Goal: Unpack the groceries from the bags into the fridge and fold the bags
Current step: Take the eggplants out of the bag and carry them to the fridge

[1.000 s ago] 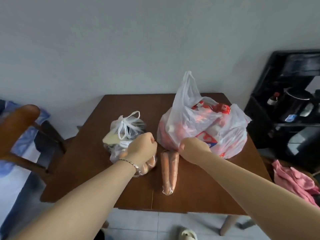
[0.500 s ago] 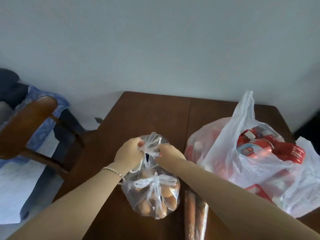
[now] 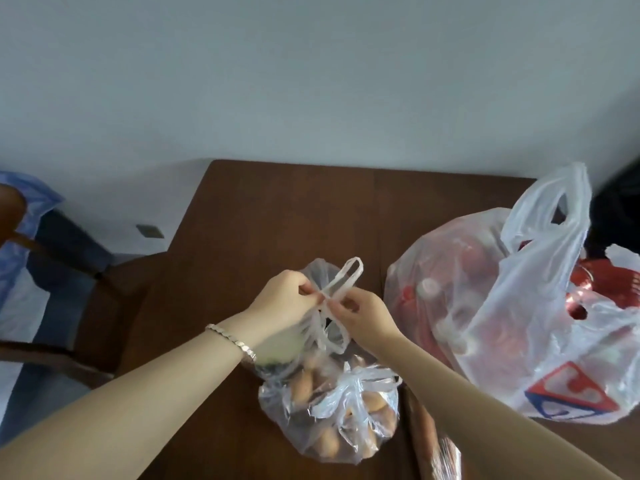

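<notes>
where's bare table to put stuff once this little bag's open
Bare: the far strip of the brown wooden table between the wall and the bags, and its left side beyond the left hand. Crowded: the near middle, where it and the right hand pinch the knotted clear plastic bag, and the right, under the white plastic bag.

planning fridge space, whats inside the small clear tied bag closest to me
Through the small clear bag show rounded tan pieces, perhaps eggs or rolls; I cannot tell which. Its knotted handles and crumpled plastic hide their count and anything underneath.
</notes>
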A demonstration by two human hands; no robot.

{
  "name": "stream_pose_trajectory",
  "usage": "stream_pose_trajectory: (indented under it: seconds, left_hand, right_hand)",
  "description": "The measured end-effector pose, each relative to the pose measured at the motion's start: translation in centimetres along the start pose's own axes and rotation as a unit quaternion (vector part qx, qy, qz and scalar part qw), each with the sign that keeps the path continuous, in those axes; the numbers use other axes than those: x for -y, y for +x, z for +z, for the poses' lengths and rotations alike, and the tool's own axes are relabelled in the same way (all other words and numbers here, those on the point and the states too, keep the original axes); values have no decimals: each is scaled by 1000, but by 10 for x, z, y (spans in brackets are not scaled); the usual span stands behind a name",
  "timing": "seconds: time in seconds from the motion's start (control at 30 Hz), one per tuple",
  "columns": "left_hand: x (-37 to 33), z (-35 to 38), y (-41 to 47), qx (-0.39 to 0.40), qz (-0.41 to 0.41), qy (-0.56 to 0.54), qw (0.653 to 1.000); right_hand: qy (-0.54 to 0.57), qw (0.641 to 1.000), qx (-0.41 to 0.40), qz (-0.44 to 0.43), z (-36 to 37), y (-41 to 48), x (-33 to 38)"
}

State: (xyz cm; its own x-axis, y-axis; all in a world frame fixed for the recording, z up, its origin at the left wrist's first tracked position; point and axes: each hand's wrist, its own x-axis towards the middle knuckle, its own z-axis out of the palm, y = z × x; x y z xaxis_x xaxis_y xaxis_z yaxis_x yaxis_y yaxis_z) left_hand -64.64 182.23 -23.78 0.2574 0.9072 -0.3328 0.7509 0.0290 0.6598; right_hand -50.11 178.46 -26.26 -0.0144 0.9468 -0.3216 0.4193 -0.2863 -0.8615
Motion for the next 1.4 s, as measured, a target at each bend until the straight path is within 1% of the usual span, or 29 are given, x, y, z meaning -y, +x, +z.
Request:
stream_pose_trajectory:
  seconds: [0.07, 0.13, 0.17, 0.2, 0.23, 0.27, 0.3, 0.33, 0.37, 0.4, 0.43, 0.47, 0.53, 0.6, 0.67, 0.7, 0.8, 0.9, 0.97, 1.03, 1.1, 1.13, 1.2, 1.23, 1.27, 1.33, 1.4]
  left_hand:
    - [-2, 0, -1, -13, 16, 25, 999]
    - [-4, 3, -4, -26, 14, 35, 999]
    - [-5, 5, -5, -21, 6, 27, 999]
    - [-4, 7, -6, -13, 0, 12, 1000]
    - [-4, 7, -6, -5, -5, -10, 1000]
    - [-4, 8, -5, -1, -13, -33, 999]
    - [-5, 8, -5, -1, -22, -58, 998]
    - [-6, 7, -6, -2, -29, -78, 997]
    - [-7, 7, -7, 4, -34, -94, 995]
    - [-9, 6, -9, 12, -34, -104, 994]
    - [-11, 4, -11, 22, -29, -106, 994]
    - [-11, 1, -12, 31, -23, -102, 994]
    - [-11, -4, -16, 40, -4, -75, 996]
    - [-9, -6, -20, 45, 10, -45, 998]
    - [-7, -6, -23, 39, 27, -48, 998]
    - [-5, -5, -24, 27, 31, -64, 997]
    - [-2, -4, -22, -8, 24, -124, 992]
    - [-7, -3, -27, 8, 39, -148, 988]
    - [-9, -2, -28, 21, 48, -128, 990]
    - [-11, -3, -30, 20, 60, -87, 994]
    - [-12, -6, -32, 15, 88, -49, 995]
    - [-13, -8, -34, 15, 100, -35, 994]
    - [-9, -8, -36, 26, 103, -34, 994]
    - [-6, -8, -38, 32, 95, -46, 994]
    - [-3, -9, -38, 35, 87, -69, 993]
    - [3, -12, -38, 18, 64, -145, 987]
    - [7, -18, -38, -13, 39, -246, 968]
  right_hand:
    - [51, 997, -49, 33, 2, -3, -1]
    - [64, 993, -97, 19, 7, -6, -1]
    - [53, 988, -142, -3, 8, -8, 0]
    - [27, 978, -202, -40, 9, -12, 2]
    - [-13, 962, -254, -101, 8, -14, 5]
    - [-72, 941, -277, -178, 5, -14, 8]
    - [-139, 927, -260, -231, 2, -13, 9]
    - [-201, 923, -212, -249, 2, -12, 11]
    - [-253, 929, -147, -227, 2, -13, 13]
    - [-272, 941, -87, -180, 3, -13, 15]
    - [-263, 953, -49, -142, 3, -14, 15]
    - [-239, 963, -37, -120, 3, -14, 16]
    - [-192, 974, -38, -117, 1, -16, 20]
    - [-116, 988, -40, -98, -4, -17, 23]
    - [-42, 996, -31, -75, -14, -17, 24]
    - [-27, 997, -28, -68, -20, -16, 25]
    - [-44, 997, -3, -68, -35, -10, 28]
    - [-101, 989, 23, -103, -34, -9, 27]
    - [-145, 980, 45, -128, -27, -13, 26]
    - [-158, 975, 44, -152, -20, -16, 24]
    - [-125, 980, 39, -150, -16, -17, 19]
    - [-102, 984, 51, -140, -16, -19, 19]
    - [-48, 988, 104, -107, -19, -22, 18]
    - [0, 988, 131, -80, -22, -22, 18]
    - [63, 987, 143, -48, -26, -23, 17]
    - [193, 972, 135, 15, -37, -23, 10]
    - [235, 964, 115, 45, -46, -21, 3]
